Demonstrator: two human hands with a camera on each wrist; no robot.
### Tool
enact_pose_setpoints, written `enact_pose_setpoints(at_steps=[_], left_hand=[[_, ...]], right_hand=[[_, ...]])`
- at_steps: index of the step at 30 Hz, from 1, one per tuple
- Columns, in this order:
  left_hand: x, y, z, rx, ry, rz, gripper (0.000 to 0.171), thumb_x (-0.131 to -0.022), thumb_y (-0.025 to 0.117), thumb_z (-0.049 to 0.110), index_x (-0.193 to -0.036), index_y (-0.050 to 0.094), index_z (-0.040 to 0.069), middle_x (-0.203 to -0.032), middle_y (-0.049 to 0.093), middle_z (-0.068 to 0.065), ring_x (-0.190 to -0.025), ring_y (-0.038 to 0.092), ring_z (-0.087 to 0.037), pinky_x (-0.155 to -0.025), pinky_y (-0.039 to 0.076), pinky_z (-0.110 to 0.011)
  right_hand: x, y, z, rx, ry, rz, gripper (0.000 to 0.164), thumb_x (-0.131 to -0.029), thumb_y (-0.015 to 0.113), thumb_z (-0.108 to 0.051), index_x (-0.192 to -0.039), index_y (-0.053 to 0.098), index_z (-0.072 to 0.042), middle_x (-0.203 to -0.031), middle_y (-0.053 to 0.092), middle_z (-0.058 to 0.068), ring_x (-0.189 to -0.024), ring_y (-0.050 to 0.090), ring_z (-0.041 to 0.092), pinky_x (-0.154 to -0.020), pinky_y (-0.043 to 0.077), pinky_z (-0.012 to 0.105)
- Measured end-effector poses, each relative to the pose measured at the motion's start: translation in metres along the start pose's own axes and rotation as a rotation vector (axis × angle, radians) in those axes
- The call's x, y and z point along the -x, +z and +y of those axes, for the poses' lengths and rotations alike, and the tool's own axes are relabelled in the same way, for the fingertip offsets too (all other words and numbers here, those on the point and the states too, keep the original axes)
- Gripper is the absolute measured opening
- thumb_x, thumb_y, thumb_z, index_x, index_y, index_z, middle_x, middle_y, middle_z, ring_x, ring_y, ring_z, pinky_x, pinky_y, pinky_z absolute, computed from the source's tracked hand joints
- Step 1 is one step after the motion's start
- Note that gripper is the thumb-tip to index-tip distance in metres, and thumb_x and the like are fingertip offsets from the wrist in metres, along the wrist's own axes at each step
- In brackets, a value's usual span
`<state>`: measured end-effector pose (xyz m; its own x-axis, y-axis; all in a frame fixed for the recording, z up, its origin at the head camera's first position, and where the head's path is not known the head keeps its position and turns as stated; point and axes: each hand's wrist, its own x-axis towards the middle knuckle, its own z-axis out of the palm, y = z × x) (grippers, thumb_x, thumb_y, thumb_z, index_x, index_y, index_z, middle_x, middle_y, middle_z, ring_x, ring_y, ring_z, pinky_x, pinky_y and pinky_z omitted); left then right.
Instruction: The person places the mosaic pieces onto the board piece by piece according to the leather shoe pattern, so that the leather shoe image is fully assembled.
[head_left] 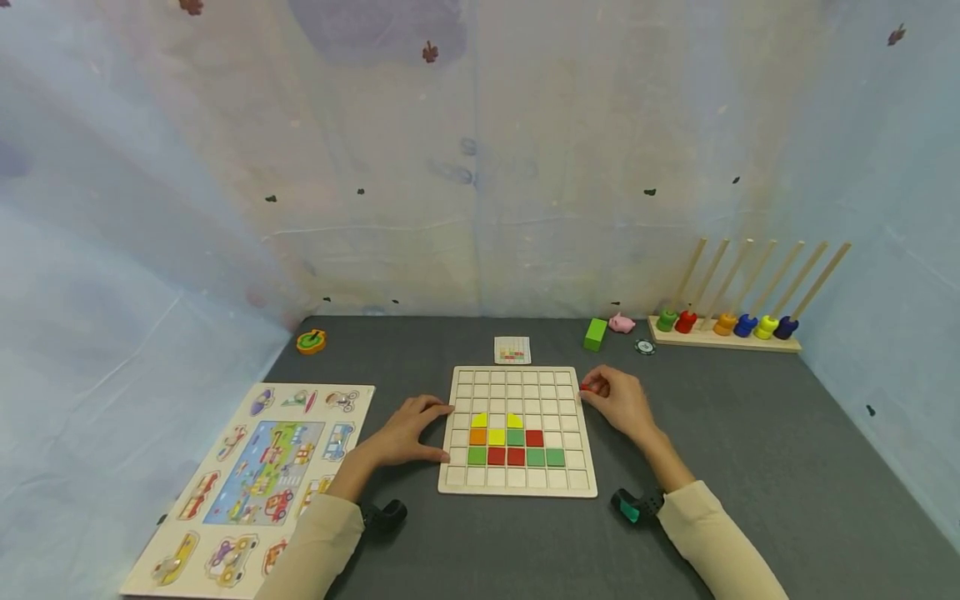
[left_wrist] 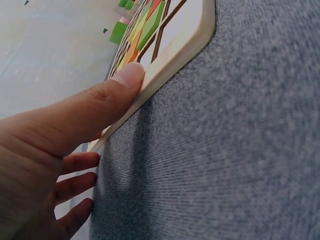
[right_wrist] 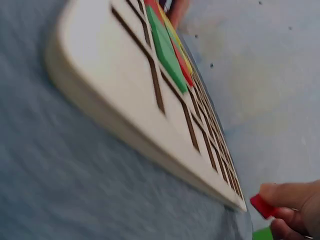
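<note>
A pale wooden grid board (head_left: 517, 487) lies in the middle of the table, with yellow, orange, green and red pieces in several of its squares. My left hand (head_left: 405, 431) rests at its left edge, thumb and fingers spread apart. In the left wrist view the thumb (left_wrist: 129, 77) presses on the board's rim, with the other fingers lower beside it. Just off the board's upper right edge, my right hand (head_left: 618, 402) pinches a small red tile (right_wrist: 262, 206) between thumb and fingertips. A small pattern card (head_left: 512, 350) with a printed grid lies behind the board.
At the left lies a wooden vehicle puzzle (head_left: 330, 408), with an orange-green toy (head_left: 311, 342) behind it. Back right are a green block (head_left: 595, 334), a pink pig (head_left: 621, 322), a round chip (head_left: 645, 347) and a peg stand (head_left: 723, 338) with coloured rings.
</note>
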<state>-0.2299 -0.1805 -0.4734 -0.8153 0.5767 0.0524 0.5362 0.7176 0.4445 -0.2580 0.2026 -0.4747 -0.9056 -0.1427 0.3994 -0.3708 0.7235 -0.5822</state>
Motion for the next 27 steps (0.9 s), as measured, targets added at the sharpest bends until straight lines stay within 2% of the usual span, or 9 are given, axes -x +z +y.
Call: enact_pose_setpoints(at_steps=[8,14,18,27], left_hand=[[-0.001,0.001,0.001,-0.005,-0.003,-0.005,0.077,-0.075,0.075,0.046,-0.138,0.046,0.012,-0.133,0.041,-0.01,-0.12,0.037,-0.03,-0.099,0.033,-0.051],[-0.001,-0.001,0.003,0.007,-0.002,-0.009,0.077,-0.074,0.076,0.045,-0.137,0.047,0.011,-0.133,0.042,-0.01,-0.12,0.038,-0.03,-0.099,0.033,-0.051],[-0.001,-0.002,0.003,0.007,-0.003,-0.013,0.077,-0.074,0.075,0.045,-0.137,0.046,0.011,-0.133,0.042,-0.01,-0.12,0.038,-0.03,-0.099,0.033,-0.051],[0.0,-0.001,0.002,0.006,-0.01,-0.009,0.078,-0.074,0.075,0.047,-0.137,0.046,0.011,-0.133,0.042,-0.011,-0.121,0.037,-0.031,-0.098,0.033,-0.052]], right_hand=[[0.019,0.007,-0.023,-0.196,-0.059,-0.182,0.012,-0.081,0.074,-0.016,-0.088,0.067,-0.009,-0.069,0.06,-0.004,-0.056,0.053,0.007,-0.052,0.043,0.023],[0.029,0.013,-0.031,-0.247,-0.099,-0.282,0.005,-0.083,0.071,-0.016,-0.084,0.068,-0.012,-0.069,0.062,-0.005,-0.055,0.053,0.007,-0.051,0.043,0.023],[0.032,0.017,-0.033,-0.241,-0.116,-0.302,0.005,-0.083,0.071,-0.016,-0.081,0.068,-0.013,-0.068,0.062,-0.005,-0.054,0.053,0.005,-0.05,0.043,0.022],[0.035,0.022,-0.038,-0.179,-0.111,-0.271,0.012,-0.081,0.074,-0.016,-0.072,0.067,-0.016,-0.064,0.058,-0.01,-0.052,0.047,0.002,-0.047,0.039,0.021]])
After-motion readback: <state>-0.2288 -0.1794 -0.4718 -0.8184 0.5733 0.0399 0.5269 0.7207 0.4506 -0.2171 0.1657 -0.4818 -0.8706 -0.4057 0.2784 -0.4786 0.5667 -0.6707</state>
